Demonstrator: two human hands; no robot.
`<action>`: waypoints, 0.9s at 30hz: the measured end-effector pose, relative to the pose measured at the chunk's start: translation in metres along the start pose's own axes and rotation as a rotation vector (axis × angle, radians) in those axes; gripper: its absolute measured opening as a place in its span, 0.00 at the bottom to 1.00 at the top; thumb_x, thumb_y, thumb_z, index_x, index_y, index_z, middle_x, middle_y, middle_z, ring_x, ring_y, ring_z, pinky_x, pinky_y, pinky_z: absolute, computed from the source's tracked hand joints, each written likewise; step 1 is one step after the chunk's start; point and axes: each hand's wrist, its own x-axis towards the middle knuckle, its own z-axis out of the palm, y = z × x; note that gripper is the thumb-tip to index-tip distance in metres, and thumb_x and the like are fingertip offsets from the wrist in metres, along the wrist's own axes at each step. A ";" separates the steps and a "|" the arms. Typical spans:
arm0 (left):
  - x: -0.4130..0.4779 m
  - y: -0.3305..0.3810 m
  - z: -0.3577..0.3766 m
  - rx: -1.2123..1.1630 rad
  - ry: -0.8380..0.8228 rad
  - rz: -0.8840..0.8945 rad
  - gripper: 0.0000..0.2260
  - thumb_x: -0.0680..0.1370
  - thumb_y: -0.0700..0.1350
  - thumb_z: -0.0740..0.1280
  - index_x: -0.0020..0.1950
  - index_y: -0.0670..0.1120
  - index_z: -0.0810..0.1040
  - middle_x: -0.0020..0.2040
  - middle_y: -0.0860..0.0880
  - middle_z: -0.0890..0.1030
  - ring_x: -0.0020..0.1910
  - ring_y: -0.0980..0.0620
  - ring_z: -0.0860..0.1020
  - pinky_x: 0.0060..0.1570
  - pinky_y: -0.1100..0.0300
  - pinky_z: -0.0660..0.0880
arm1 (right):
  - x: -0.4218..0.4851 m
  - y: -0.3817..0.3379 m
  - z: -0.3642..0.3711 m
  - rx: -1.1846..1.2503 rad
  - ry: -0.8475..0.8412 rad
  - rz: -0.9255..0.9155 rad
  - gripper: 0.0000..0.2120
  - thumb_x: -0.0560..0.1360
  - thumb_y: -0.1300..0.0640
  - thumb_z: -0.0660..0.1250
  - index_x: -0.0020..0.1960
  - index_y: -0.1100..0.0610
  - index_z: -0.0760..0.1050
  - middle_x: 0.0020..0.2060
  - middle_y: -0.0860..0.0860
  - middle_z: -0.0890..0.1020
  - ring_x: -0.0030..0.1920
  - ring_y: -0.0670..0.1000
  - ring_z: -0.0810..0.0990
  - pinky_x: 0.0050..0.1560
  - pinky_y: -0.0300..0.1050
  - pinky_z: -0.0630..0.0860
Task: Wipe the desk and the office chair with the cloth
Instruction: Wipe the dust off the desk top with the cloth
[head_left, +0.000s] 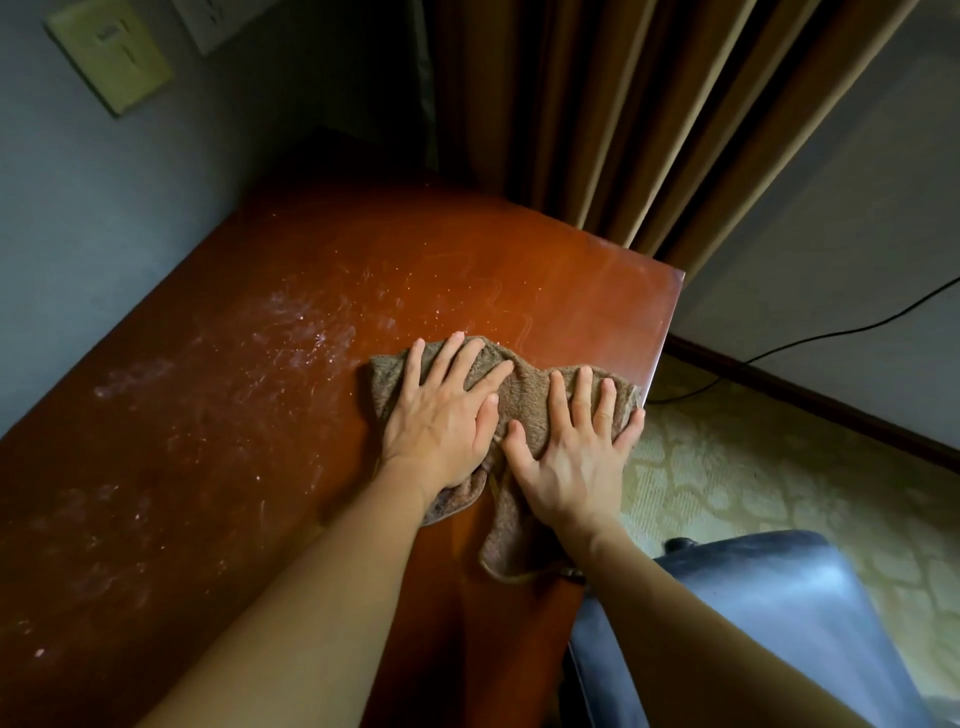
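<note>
A brown terry cloth (524, 384) lies spread on the reddish-brown wooden desk (260, 415), close to its right edge. My left hand (441, 415) presses flat on the cloth's left part with straight, spread fingers. My right hand (571, 457) presses flat on its right part, fingertips near the desk's edge. White dust and smears cover the desk to the left of the cloth. The dark blue-grey office chair (769, 623) stands at the lower right beside the desk, partly hidden by my right forearm.
Brown curtains (597, 130) hang behind the desk's far corner. A grey wall with a switch plate (109, 52) runs along the left. Patterned carpet (779, 467) lies to the right, with a black cable (831, 332) along the wall.
</note>
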 end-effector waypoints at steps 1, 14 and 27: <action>0.002 0.000 0.001 -0.004 0.001 0.002 0.24 0.83 0.55 0.46 0.80 0.59 0.59 0.81 0.47 0.59 0.82 0.47 0.50 0.77 0.38 0.45 | 0.001 0.001 0.000 -0.002 0.001 -0.003 0.39 0.76 0.31 0.49 0.80 0.52 0.59 0.80 0.56 0.56 0.80 0.60 0.51 0.75 0.70 0.43; 0.043 -0.004 0.003 -0.018 0.026 0.033 0.24 0.83 0.55 0.48 0.80 0.59 0.59 0.81 0.47 0.59 0.82 0.47 0.50 0.77 0.37 0.45 | 0.040 0.003 0.002 -0.010 0.032 0.033 0.38 0.77 0.32 0.48 0.80 0.51 0.58 0.81 0.55 0.55 0.80 0.58 0.50 0.76 0.69 0.43; 0.115 -0.002 0.006 -0.035 0.026 0.032 0.24 0.83 0.56 0.45 0.80 0.60 0.59 0.82 0.48 0.57 0.82 0.47 0.49 0.77 0.38 0.44 | 0.106 0.012 -0.002 -0.005 0.006 0.050 0.37 0.77 0.34 0.45 0.81 0.51 0.55 0.81 0.54 0.52 0.81 0.57 0.47 0.76 0.68 0.46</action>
